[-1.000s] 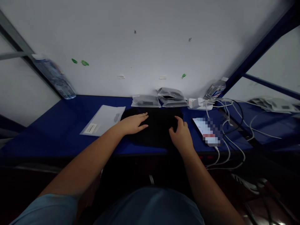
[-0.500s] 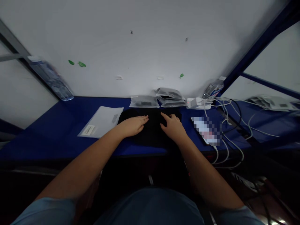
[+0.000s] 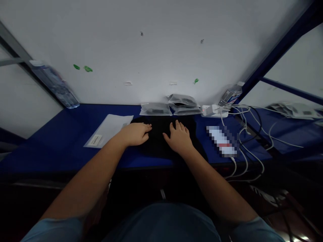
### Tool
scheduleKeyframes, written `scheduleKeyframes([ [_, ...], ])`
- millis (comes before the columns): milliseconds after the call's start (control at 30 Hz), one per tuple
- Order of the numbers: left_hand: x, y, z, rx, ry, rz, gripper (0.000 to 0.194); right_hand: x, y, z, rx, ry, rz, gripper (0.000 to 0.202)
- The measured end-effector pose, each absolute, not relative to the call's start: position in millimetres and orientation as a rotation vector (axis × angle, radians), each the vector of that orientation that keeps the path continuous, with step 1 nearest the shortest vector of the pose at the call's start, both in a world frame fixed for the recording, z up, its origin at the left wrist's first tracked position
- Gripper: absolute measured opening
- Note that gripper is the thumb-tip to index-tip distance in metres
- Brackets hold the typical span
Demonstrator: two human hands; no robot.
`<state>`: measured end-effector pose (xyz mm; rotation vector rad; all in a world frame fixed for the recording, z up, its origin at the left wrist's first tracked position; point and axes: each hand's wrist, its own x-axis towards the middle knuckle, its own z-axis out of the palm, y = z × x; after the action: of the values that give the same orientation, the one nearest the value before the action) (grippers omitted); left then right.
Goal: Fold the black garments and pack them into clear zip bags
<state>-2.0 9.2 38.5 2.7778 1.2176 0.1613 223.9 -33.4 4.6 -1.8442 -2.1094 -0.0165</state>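
A dark piece of cloth lies spread on the blue table in front of me; its folds are hard to make out in the dim light. My left hand rests on its left side, fingers stretched to the right and thumb a little apart. On its right half lies my right hand, palm down with the fingers spread. Just left of the cloth is a flat, whitish plastic bag with a label, partly behind my left hand.
Several packed plastic bags lie along the wall. To the right are a phone on a cable, a power strip with tangled white cables, and a bottle. Another bottle stands at the left.
My left hand has shifted slightly left across the cloth. My right hand has moved a little left and its fingers are more spread. The cloth's right edge reaches further right near the table front.
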Motion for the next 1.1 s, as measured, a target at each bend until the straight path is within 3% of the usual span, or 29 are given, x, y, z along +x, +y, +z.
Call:
scheduleKeyframes([
  [167, 18.5, 9.5, 23.5, 2.726, 1.21, 0.425, 0.054, 222.6, -35.3, -0.1, -1.823, -2.166, -0.028, 0.069],
  [467, 23.3, 13.7, -14.0, 2.825, 1.271, 0.103, 0.068, 220.1, -35.8, 0.4, -1.855, -2.275, 0.006, 0.084],
  [800, 26.9, 10.5, -14.7, 2.856, 1.331, 0.052, 0.068, 223.6, -30.2, 3.4, -1.85, -2.208, 0.01, 0.052],
  [1100, 28.8, 7.3, -8.6, 2.811, 1.357, -0.004, 0.069, 253.4, -20.2, 14.1, -1.742, -1.736, 0.278, 0.039],
])
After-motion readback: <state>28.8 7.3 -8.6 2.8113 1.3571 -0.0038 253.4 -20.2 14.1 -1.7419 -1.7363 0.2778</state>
